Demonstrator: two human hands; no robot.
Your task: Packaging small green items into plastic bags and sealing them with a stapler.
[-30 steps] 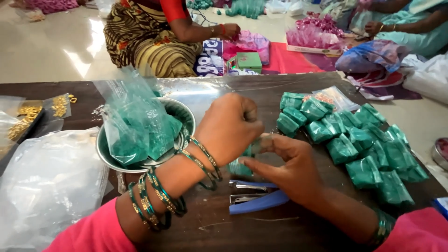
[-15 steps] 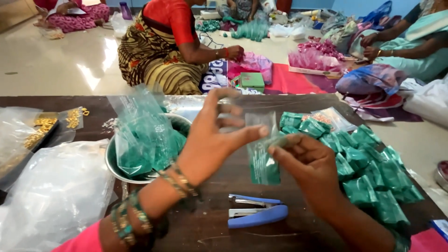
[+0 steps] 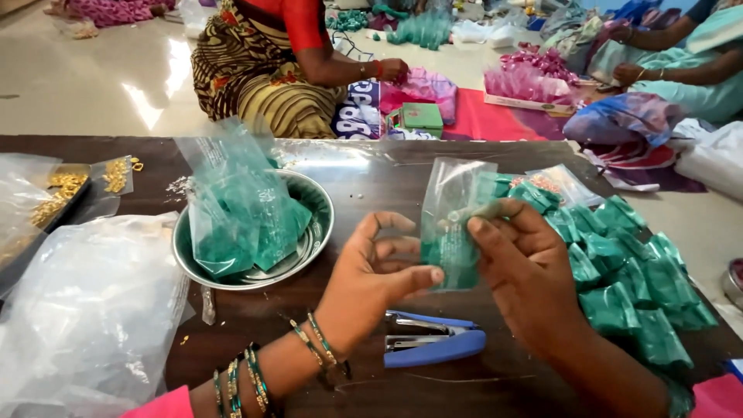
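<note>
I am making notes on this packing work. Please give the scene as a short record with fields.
Left hand: left hand, thumb on the small clear packet with green contents
Right hand: right hand, pinching the same packet
Below hands: blue stapler on the dark table
Left of hands: steel bowl holding open bags of green material
Right of hands: pile of filled green packets
Background: people sitting on the floor

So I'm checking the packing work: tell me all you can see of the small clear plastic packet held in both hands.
The small clear plastic packet is thin, glossy film, upright above the dark wooden table. Green contents fill its lower part; the top looks empty. The left hand pinches its lower edge; the right hand grips its right side.
</note>
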